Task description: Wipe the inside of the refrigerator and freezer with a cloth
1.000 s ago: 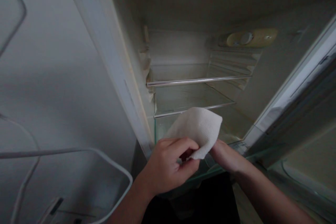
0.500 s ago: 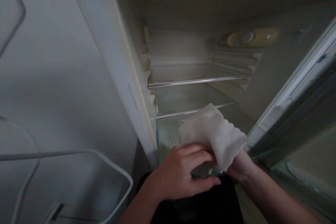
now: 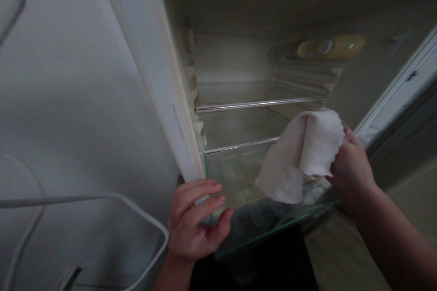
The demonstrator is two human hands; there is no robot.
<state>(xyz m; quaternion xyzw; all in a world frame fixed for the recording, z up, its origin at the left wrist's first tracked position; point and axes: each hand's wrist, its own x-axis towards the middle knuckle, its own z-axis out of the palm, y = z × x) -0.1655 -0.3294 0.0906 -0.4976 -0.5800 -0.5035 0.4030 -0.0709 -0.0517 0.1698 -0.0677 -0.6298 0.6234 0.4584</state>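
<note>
White cloth (image 3: pixel 290 159), one, hangs from the right grip (image 3: pixel 353 163) near two silver bars (image 3: pixel 262 104).

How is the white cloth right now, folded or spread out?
Partly folded: the white cloth hangs loosely from the right hand, one flap doubled over, its jagged edge showing.

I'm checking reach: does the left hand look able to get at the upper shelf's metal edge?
Probably yes: the left hand looks empty, and nothing visible blocks the metal edge from the front.
</note>
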